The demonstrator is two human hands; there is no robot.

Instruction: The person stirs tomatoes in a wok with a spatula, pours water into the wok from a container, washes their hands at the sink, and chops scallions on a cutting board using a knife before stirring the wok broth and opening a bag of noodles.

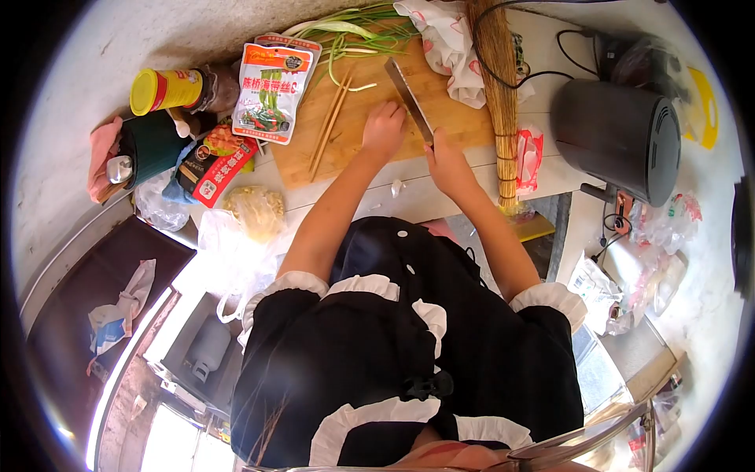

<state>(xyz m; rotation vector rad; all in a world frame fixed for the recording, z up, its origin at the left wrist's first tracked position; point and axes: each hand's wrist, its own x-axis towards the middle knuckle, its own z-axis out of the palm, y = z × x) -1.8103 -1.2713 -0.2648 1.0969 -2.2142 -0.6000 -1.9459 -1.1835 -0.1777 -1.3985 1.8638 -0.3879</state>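
Note:
My right hand [451, 164] is wrapped round the handle of a kitchen knife [410, 101], its long blade slanting up and left over the wooden cutting board [351, 151]. Close to the blade's left side, my left hand [384, 128] rests on the board with its fingers curled in. Whatever those fingers hold, if anything, is hidden. A pair of wooden chopsticks [330, 126] lies on the board to the left. Green onions [346, 28] are spread along its far edge, with one pale piece nearer.
White and red food packets [271, 94] overlap the board's left edge, beside a yellow tin [167, 90]. A straw broom [503, 118] borders the right side, near a crumpled patterned bag [452, 47]. Further right stands a black cylindrical appliance [613, 138] with cables. A bag of yellowish food [255, 211] sits front left.

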